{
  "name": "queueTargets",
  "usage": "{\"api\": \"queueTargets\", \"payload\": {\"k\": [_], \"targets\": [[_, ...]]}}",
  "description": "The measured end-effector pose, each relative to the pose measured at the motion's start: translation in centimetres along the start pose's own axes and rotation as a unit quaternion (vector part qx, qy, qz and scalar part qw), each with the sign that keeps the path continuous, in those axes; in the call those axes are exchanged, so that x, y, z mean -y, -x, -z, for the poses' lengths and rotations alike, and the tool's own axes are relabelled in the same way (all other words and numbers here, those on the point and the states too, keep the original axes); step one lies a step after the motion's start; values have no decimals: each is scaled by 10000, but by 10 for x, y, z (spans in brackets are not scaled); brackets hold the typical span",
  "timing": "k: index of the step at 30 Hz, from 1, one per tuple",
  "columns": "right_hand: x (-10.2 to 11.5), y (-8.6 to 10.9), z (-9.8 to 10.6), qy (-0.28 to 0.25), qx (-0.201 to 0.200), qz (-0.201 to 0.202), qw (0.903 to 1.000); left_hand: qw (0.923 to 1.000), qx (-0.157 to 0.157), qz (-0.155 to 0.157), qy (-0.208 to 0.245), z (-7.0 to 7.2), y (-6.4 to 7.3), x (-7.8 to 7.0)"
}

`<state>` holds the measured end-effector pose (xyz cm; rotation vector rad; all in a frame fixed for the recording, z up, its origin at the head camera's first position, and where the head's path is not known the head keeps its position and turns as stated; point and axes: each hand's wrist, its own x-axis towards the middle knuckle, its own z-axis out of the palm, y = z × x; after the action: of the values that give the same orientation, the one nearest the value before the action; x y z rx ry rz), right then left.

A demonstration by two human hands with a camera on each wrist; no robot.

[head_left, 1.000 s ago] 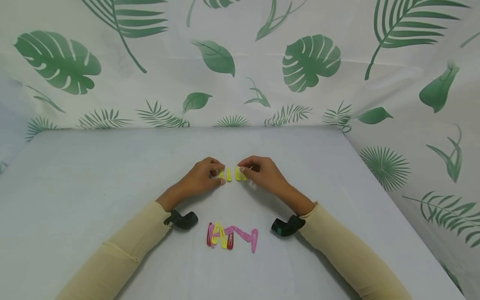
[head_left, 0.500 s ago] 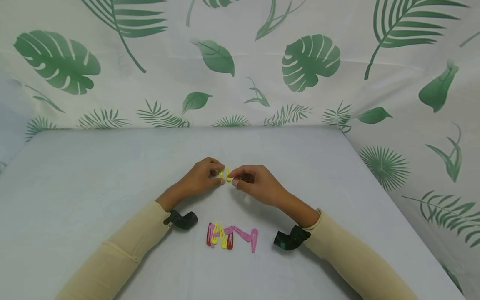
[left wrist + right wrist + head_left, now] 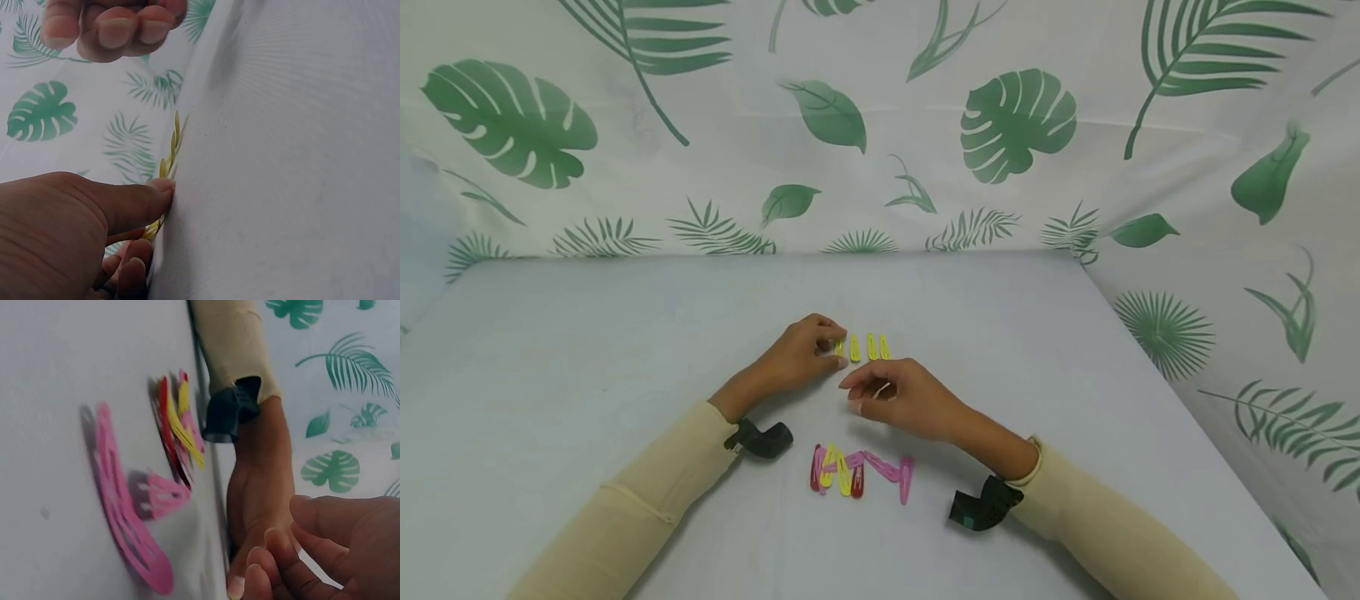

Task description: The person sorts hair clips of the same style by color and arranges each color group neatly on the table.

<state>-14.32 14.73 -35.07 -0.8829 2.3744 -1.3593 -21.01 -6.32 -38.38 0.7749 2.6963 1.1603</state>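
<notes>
Fingers and thumb of my left hand [image 3: 797,354] hold the two ends of a yellow hair clip [image 3: 839,347] standing at the left of a row. To its right, three more yellow hair clips [image 3: 872,347] lie side by side, spaced slightly apart. My right hand [image 3: 906,398] hovers in front of that row, fingers loosely curled, nothing between them. Nearer the body lies a loose group of hair clips: yellow ones [image 3: 844,477], red ones [image 3: 857,482] and pink ones [image 3: 906,481], some overlapping. In the right wrist view a pink hair clip [image 3: 128,506] lies closest.
A white cloth [image 3: 625,333] covers the table. Behind it and along the right side hangs a leaf-printed curtain [image 3: 917,125]. Black wrist cameras are strapped at the left cuff [image 3: 763,439] and the right cuff [image 3: 985,504].
My right hand has left the right end of the yellow row, moving left and then back toward the body, uncovering the clips there. The left hand stays on its clip.
</notes>
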Motion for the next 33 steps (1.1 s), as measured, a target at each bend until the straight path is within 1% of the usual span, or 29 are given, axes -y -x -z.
{"api": "queueTargets", "payload": {"k": [4,8,12,15,18,21,26,29,33], "targets": [[0,3,-7,-128,231,-11,9997,10000,-15,76,11,0,0,-1],[1,8,-14,-252,335,-30,9991,10000,-31,64,5,1,0,-1],[0,11,-21,-358,430,-174,9983,10000,-38,59,-26,1,0,-1],[0,13,-26,-278,436,-262,9983,10000,-40,42,10,0,1,0],[1,16,-29,-41,402,-282,9988,10000,-24,-37,57,0,0,1],[3,19,-30,153,451,-284,9985,9999,-31,-144,80,-2,-1,1],[5,22,-33,174,493,-358,9980,9996,-84,-279,43,-3,-2,2],[6,23,-34,180,435,-411,9980,9997,-76,-251,19,-3,-2,2],[7,23,-36,212,435,-321,9983,9999,-79,-135,-35,-2,-1,2]]}}
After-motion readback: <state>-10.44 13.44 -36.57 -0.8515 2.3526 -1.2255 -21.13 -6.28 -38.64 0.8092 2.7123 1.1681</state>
